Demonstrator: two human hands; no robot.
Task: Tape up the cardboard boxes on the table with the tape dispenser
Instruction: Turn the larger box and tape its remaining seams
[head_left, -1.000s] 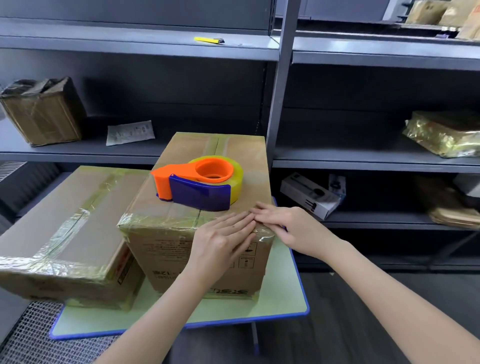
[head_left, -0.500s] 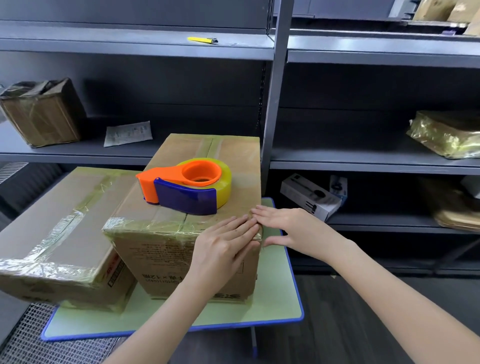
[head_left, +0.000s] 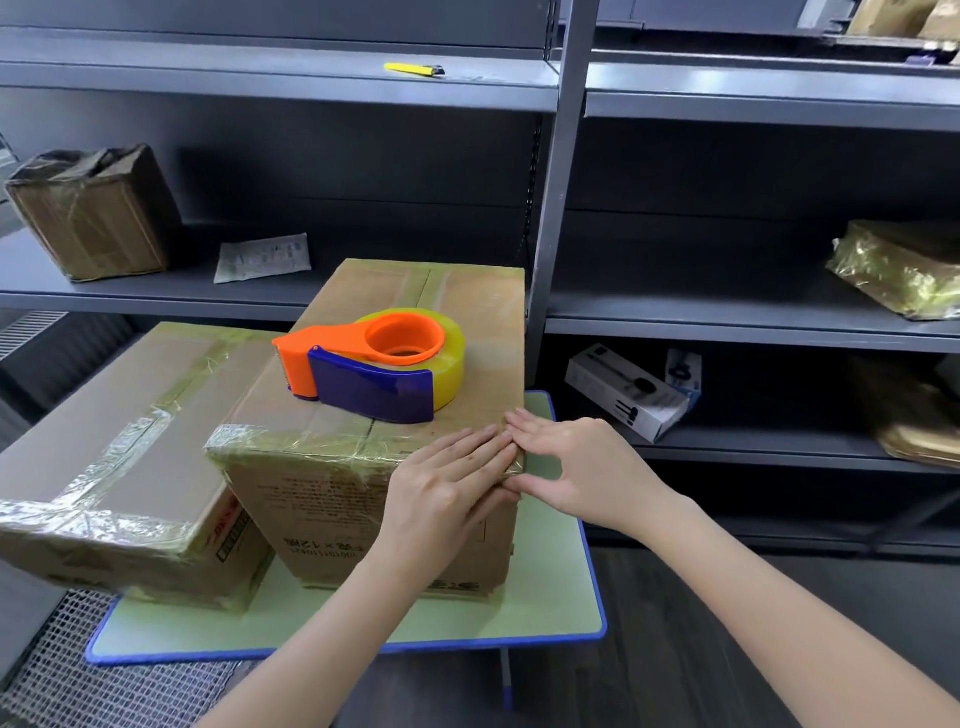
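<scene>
A tall cardboard box (head_left: 332, 499) stands on the pale green table (head_left: 550, 597), with tape along its near top edge. On its lid lies the orange and blue tape dispenser (head_left: 371, 366) with a yellowish roll. My left hand (head_left: 447, 483) presses flat with straight fingers on the box's near right top corner. My right hand (head_left: 576, 467) meets it there, fingers on the lid edge and thumb on the right side of that corner. A wider taped cardboard box (head_left: 109, 462) lies to the left, touching the tall one.
Grey metal shelving stands right behind the table, with an upright post (head_left: 558, 208). On it sit a brown wrapped box (head_left: 93, 213), a paper slip (head_left: 262, 257), a yellow cutter (head_left: 413, 69), a small white carton (head_left: 628, 392) and gold wrapped parcels (head_left: 898, 267). Wire mesh (head_left: 67, 670) lies lower left.
My right hand has slid from the top edge round onto the box's right corner. The left hand stays pressed on the corner, and the view has shifted a little.
</scene>
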